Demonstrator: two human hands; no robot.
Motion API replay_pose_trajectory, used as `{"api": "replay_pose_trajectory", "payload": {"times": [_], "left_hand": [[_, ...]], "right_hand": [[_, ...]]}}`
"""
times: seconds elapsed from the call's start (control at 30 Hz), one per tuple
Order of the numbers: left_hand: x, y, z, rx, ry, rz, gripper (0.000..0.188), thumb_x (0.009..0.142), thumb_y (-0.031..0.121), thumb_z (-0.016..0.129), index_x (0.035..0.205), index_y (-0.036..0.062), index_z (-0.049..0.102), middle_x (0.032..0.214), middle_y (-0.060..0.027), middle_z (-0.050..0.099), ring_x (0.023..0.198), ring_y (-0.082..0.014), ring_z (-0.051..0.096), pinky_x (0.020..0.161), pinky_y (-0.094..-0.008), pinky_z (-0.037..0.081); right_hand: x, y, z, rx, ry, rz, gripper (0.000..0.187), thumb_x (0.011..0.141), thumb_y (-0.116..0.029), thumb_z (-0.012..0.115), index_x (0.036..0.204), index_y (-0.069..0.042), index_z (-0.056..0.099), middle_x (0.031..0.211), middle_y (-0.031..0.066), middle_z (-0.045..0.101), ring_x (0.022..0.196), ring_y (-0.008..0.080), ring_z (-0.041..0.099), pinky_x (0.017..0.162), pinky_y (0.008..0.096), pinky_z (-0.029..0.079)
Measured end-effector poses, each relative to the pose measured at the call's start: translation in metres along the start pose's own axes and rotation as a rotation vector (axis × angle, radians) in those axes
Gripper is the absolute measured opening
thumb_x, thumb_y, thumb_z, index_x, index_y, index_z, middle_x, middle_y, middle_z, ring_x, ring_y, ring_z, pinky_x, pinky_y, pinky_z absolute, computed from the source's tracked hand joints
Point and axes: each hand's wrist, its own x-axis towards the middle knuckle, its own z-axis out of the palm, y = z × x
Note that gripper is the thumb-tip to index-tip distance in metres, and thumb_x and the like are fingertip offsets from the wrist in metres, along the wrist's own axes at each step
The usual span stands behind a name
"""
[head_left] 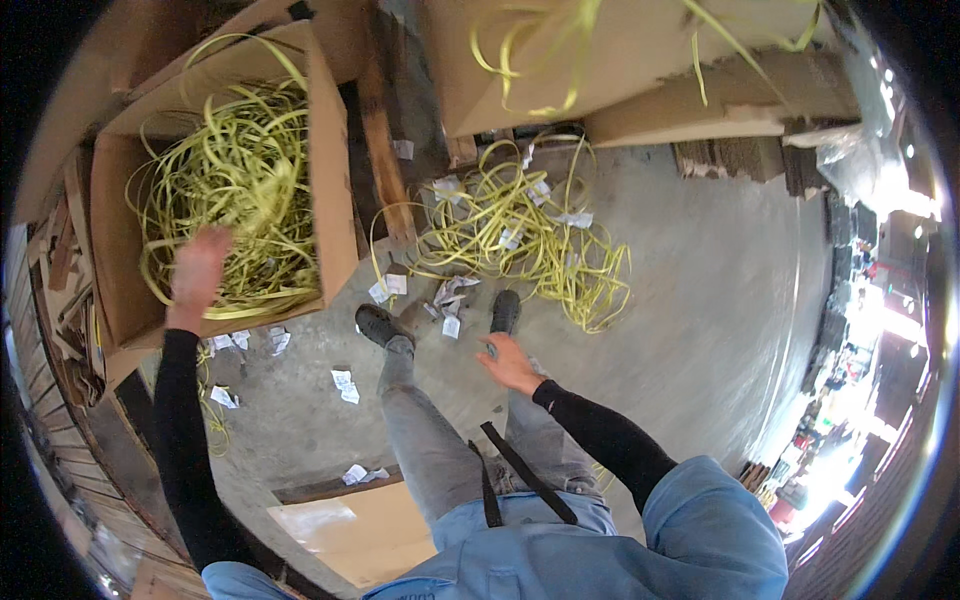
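A tall cardboard box [335, 190] at the left holds a tangled heap of yellow strapping bands [245, 180]. My left hand [203, 268] is over the heap's near left part, inside the box opening. Motion smears its fingers, so whether it grips a band cannot be told. My right hand [512, 366] hangs in front of my right leg, loosely curled with a gap between thumb and fingers, and nothing shows in it. Beyond my feet, a second tangle of yellow strapping [500, 225] lies on the concrete floor, with crumpled white paper slips [450, 295] among it.
More paper slips [345, 386] are scattered nearer on the floor. A wooden post [385, 160] stands right of the box. Large cardboard [640, 70] with dangling yellow bands fills the far side. A flat cardboard sheet [380, 535] lies close to me; wood scraps [65, 250] are at left.
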Motion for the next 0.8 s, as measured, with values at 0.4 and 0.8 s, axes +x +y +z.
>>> {"api": "replay_pose_trajectory", "payload": {"times": [0.4, 0.8], "left_hand": [[-0.028, 0.089, 0.201, -0.323, -0.631, -0.612, 0.044, 0.094, 0.029, 0.049, 0.133, 0.0072, 0.047, 0.142, -0.0146, 0.043, 0.128, -0.0324, 0.043, 0.103, -0.0449, 0.041], [0.019, 0.143, 0.048, 0.039, -0.051, -0.345, 0.044, 0.095, 0.016, 0.054, 0.133, -0.0042, 0.049, 0.145, -0.0147, 0.04, 0.132, -0.0286, 0.041, 0.107, -0.0425, 0.038]], "right_hand": [[0.079, 0.247, -0.033, 0.07, 0.238, 0.195, 0.055, 0.085, -0.03, 0.064, 0.124, 0.005, 0.05, 0.124, 0.0278, 0.055, 0.118, 0.0431, 0.051, 0.097, 0.0487, 0.043], [0.279, 0.376, -0.019, 0.404, 0.34, 0.411, 0.098, 0.08, -0.05, 0.068, 0.142, 0.014, 0.026, 0.128, 0.0352, 0.051, 0.121, 0.0435, 0.052, 0.1, 0.0464, 0.043]]}}
